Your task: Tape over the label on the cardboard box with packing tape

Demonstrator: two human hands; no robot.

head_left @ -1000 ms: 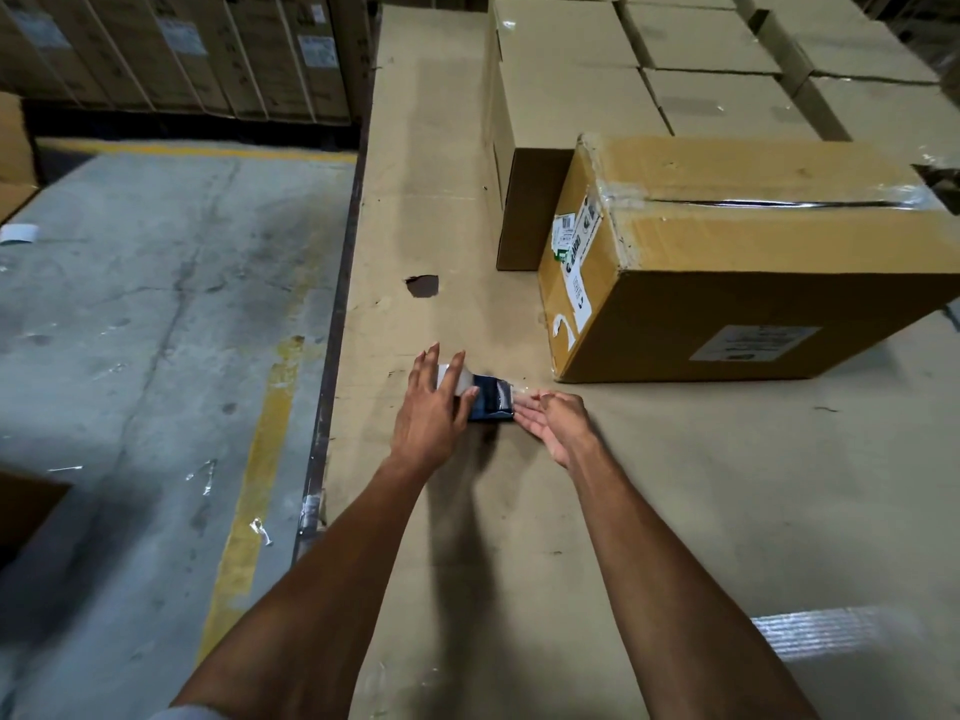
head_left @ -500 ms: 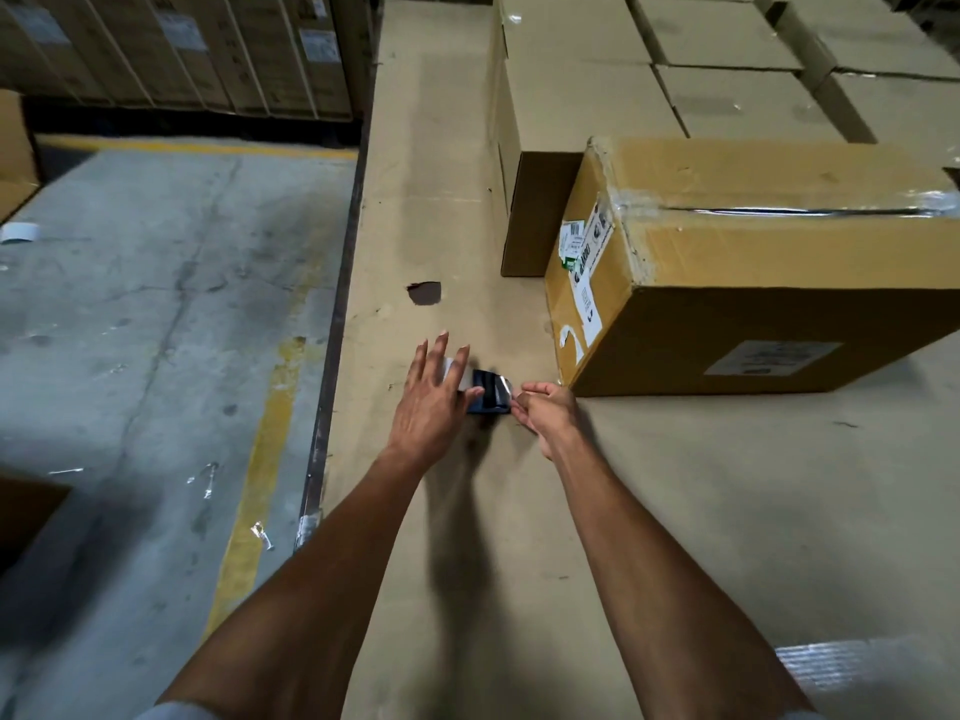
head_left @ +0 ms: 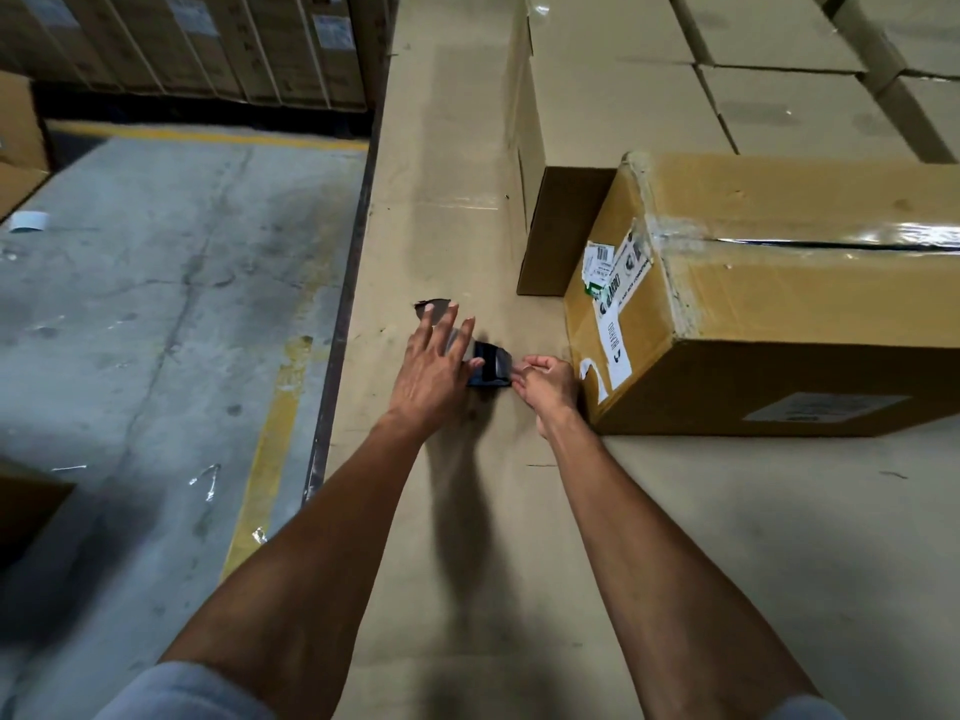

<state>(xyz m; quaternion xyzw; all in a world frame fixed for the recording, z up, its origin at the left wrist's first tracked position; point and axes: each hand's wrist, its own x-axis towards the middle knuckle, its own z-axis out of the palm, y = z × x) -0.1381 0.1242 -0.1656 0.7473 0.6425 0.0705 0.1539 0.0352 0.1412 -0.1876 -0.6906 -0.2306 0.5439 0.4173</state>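
Two bare hands worked at a small dark tape dispenser [head_left: 485,368] on the cardboard-covered surface [head_left: 467,563], just left of the cardboard box [head_left: 779,324]. The left hand [head_left: 431,371] lay over the dispenser with its fingers spread and straight, only the thumb pressed on the dark body, while the right hand [head_left: 545,384] was curled — its fingertips pinched together at the dispenser's right end, on what seemed the tape end, though this was too small to tell. The box stood near the right hand, its label [head_left: 613,298] on the left face, beside paler boxes [head_left: 623,85] behind.
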